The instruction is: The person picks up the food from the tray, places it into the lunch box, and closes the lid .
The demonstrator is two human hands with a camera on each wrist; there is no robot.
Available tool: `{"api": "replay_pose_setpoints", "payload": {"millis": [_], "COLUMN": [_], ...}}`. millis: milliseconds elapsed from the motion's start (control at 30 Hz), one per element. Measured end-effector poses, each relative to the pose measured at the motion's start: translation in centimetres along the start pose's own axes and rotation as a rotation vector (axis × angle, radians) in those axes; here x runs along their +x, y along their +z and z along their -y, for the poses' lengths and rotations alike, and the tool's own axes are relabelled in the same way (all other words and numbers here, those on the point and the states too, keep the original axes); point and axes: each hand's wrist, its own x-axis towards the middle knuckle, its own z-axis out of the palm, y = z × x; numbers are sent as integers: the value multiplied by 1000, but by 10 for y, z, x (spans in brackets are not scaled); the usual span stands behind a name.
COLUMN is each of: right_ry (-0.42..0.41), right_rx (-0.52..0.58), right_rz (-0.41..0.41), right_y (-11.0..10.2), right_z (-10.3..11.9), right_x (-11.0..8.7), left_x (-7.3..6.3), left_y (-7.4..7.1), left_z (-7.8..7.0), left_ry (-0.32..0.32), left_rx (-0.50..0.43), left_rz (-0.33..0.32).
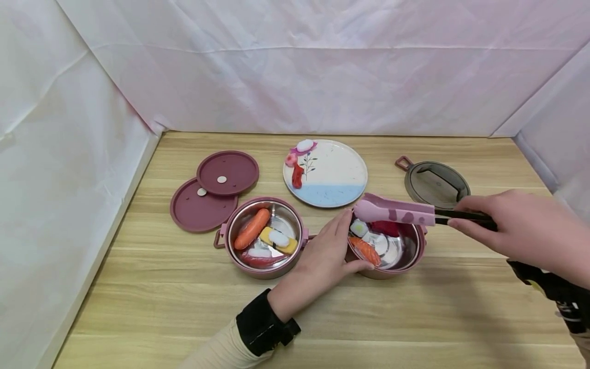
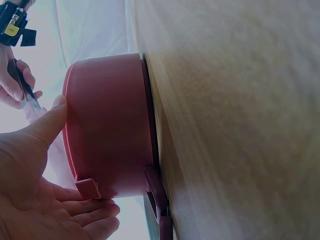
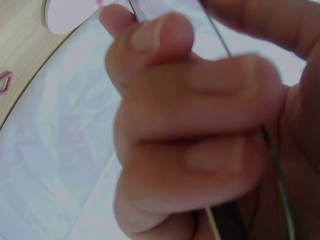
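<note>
My right hand grips tongs with black handles and pink ends. Their pink tips are over the rim of the right-hand pot, a mauve one with a steel inside. Inside it lie a salmon sushi piece, a white roll with a green centre and a dark red piece. Whether the tongs hold anything is hidden. My left hand rests against that pot's left side, thumb at the front rim, fingers extended along the wall. In the right wrist view, curled fingers wrap the thin handles.
A second pot at left holds a sausage, egg sushi and red sushi. Two maroon lids overlap behind it. A round plate bears small pieces on its left edge. A grey lid with handle lies back right.
</note>
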Motion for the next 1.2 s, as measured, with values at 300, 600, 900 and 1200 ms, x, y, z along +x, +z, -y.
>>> {"api": "replay_pose_setpoints", "payload": {"millis": [300,600,900,1200], "right_ry": [35,-48,-66,-86], "right_rx": [47,148,245,277], "right_rz": [-66,-103,49,156], "right_y": [-8,-14,-30,-26], "right_z": [10,44,68,76], "right_x": [14,56,110,148], "left_x": [-1,-2,-2,-1], "left_y": [-1,-1,-1,0], "left_z": [0,0,1,1], "left_ry": [7,-13,-14,5], "left_rx": [11,7,8,15], "left_rz": [-2,16,8,-7]}}
